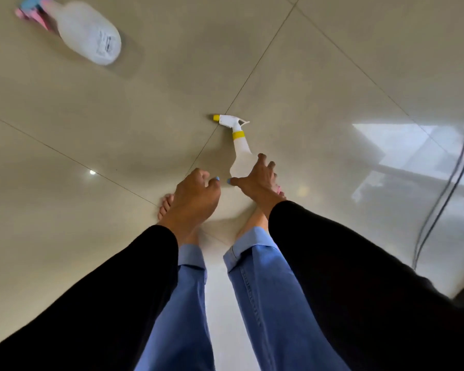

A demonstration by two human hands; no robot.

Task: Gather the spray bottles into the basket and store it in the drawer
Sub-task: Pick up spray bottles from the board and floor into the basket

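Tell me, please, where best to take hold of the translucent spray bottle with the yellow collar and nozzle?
Probably round the wide body of the translucent yellow-collared spray bottle, from above. It lies flat on the tiled floor, base toward the right hand, whose spread fingers hover there; the neck is thin.

2 spray bottles (240, 153) (87, 33), lying on floor (145, 103)
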